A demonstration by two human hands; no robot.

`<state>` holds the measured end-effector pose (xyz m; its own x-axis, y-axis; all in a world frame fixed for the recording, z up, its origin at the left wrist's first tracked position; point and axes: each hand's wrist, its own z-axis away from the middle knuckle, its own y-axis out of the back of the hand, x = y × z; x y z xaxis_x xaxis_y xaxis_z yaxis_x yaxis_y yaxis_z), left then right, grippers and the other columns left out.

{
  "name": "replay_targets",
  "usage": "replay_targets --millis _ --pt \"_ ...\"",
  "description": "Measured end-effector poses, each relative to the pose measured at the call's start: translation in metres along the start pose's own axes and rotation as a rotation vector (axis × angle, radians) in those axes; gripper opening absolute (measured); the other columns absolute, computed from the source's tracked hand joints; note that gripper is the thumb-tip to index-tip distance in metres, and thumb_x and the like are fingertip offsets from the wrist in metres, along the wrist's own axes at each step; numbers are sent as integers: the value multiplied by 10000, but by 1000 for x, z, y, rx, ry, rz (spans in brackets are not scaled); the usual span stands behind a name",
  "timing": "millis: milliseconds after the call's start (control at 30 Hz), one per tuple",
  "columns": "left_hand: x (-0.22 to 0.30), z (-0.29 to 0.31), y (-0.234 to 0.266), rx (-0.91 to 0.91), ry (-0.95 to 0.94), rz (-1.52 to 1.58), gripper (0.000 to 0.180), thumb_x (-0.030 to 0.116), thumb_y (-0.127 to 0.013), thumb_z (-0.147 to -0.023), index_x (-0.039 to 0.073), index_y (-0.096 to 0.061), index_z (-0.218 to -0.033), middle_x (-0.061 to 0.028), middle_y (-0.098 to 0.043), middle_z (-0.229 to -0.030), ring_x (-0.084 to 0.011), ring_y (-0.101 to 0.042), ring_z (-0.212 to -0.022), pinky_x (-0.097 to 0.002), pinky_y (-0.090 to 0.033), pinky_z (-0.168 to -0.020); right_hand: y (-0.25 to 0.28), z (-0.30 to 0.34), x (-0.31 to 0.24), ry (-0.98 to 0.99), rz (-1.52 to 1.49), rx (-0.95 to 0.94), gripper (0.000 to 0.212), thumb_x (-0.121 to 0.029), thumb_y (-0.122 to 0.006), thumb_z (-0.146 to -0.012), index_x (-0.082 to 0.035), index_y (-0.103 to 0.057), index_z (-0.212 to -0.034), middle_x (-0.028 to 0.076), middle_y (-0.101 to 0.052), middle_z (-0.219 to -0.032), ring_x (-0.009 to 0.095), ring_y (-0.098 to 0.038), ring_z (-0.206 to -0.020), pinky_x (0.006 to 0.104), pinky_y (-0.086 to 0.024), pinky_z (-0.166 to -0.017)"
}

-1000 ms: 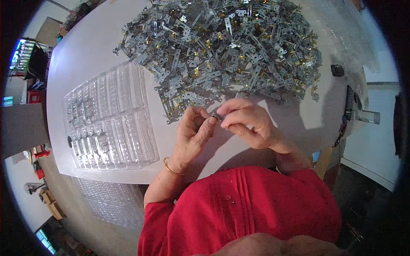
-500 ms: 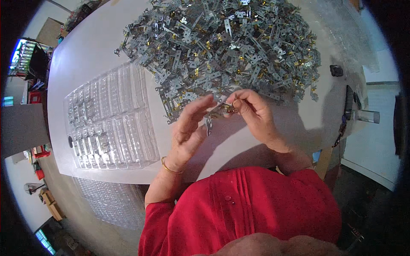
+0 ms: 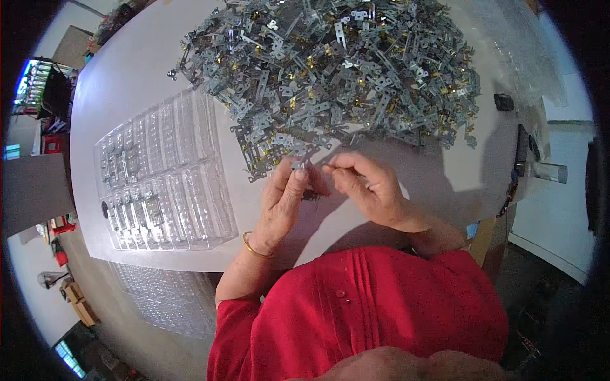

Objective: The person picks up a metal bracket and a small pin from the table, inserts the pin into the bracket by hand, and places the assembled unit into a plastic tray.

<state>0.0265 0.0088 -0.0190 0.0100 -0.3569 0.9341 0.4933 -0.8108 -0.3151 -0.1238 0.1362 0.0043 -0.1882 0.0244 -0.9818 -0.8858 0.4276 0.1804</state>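
My left hand (image 3: 281, 202), with a gold bangle at the wrist, is closed on a small metal bracket (image 3: 302, 162). The bracket sticks up past the thumb and fingertips; a darker bit of metal shows below the fingers. Just to the right, my right hand (image 3: 375, 193) has its thumb and forefinger pinched together close to the left fingertips. Whatever lies in that pinch is too small to tell. Beyond both hands spreads a big heap of flat metal brackets (image 3: 343, 76), grey with some brass-coloured pieces among them.
On the left of the white table (image 3: 133, 76) lies a clear plastic blister tray (image 3: 190, 130), several of its slots holding metal parts. Bubble wrap (image 3: 168, 298) hangs below the table edge. At the right are a small black object (image 3: 503, 102) and a clear cylinder (image 3: 550, 173).
My left hand has gone from loosely spread to closed around the bracket. The right hand has drawn slightly down, its fingertips shifting left toward the left hand.
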Motion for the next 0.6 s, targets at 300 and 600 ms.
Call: replay_targets --millis 300,600 --pt "-1 0 -3 8 22 -253 271 320 -470 -1041 70 -533 -956 -3 -534 -692 -90 -484 -598 -241 -377 -539 0 1 -2 127 62 3 100 -61 -604 -947 -11 -616 -1033 117 -662 -864 200 -671 -719 296 -505 -610" --pt "12 -2 -8 86 143 -35 272 296 -497 -1030 57 -526 -902 -3 -513 -653 -89 -441 -540 -242 -352 -492 7 1 -1 126 134 17 131 -60 -611 -935 -18 -596 -1057 115 -650 -834 196 -669 -713 303 -498 -596"
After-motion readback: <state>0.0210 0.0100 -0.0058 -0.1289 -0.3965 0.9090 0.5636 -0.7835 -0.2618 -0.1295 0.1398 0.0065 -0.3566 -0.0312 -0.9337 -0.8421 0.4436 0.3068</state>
